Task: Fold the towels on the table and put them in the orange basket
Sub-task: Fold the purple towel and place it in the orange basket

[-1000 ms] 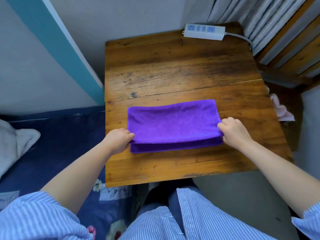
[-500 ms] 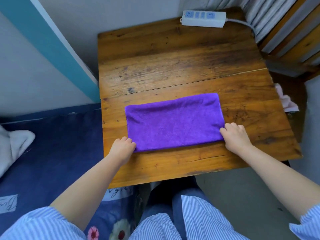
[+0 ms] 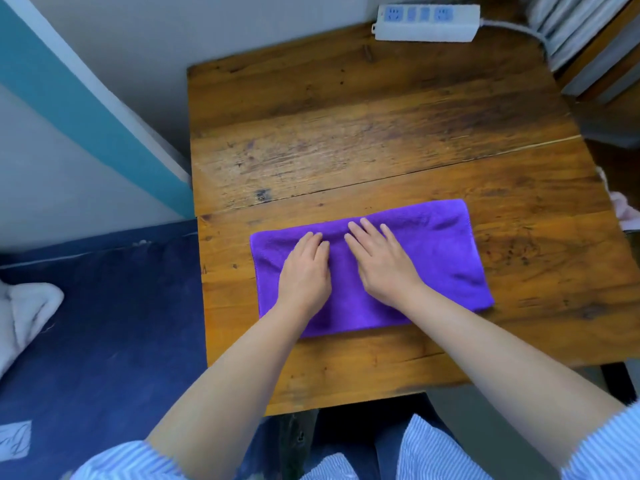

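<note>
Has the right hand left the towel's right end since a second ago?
Yes. The right hand has moved left from the purple towel's right end to its middle, lying flat beside the left hand.

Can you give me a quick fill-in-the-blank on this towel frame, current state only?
1. Both hands, the left hand and the right hand, rest flat on the ____ towel.
2. The towel lies on a ____ table.
3. At the table's far edge sits a white ____.
4. The orange basket is ____ in this view.

Missing words: purple; wooden; power strip; not visible
</note>
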The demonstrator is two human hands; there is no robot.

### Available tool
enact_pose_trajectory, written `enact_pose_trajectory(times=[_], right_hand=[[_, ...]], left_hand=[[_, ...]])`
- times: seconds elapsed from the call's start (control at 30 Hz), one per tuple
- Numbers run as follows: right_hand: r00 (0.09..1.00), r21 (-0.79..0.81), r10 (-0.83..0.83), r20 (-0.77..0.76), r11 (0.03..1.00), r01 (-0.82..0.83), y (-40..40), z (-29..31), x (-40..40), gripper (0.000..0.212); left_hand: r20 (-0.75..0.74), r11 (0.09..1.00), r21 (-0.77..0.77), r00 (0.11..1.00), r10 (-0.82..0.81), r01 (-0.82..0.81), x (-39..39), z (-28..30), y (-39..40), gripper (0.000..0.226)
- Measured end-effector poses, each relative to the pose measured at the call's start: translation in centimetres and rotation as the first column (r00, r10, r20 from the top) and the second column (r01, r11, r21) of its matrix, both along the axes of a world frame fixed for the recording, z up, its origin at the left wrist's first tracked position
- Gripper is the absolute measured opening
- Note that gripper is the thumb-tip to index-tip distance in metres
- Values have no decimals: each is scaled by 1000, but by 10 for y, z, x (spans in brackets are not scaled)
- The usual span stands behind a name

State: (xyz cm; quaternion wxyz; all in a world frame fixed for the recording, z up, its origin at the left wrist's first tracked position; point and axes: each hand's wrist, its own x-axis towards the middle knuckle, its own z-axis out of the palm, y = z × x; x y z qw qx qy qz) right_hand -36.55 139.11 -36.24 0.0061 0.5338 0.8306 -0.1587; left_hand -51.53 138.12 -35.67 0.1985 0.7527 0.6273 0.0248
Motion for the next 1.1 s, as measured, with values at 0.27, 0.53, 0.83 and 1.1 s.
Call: enact_pose_trajectory(times=[0.27, 0.53, 0.83, 1.1], right_hand=[[999, 3, -19, 26, 1000, 18, 12, -23, 3, 46], [948, -33, -296, 117, 953, 302, 33, -34, 86, 58], [869, -111, -486, 92, 862, 494, 26, -31, 136, 56], [889, -40, -454, -59, 891, 452, -33, -7, 81, 61]], left_hand=[[-120, 999, -28, 993, 22, -26, -8, -45, 5, 52], [-187, 982, -40, 967, 173, -183, -42, -46, 6, 79], [-180, 960, -88, 952, 248, -267, -44, -45, 7, 66], [-177, 984, -50, 971, 163, -174, -27, -31, -52, 67]])
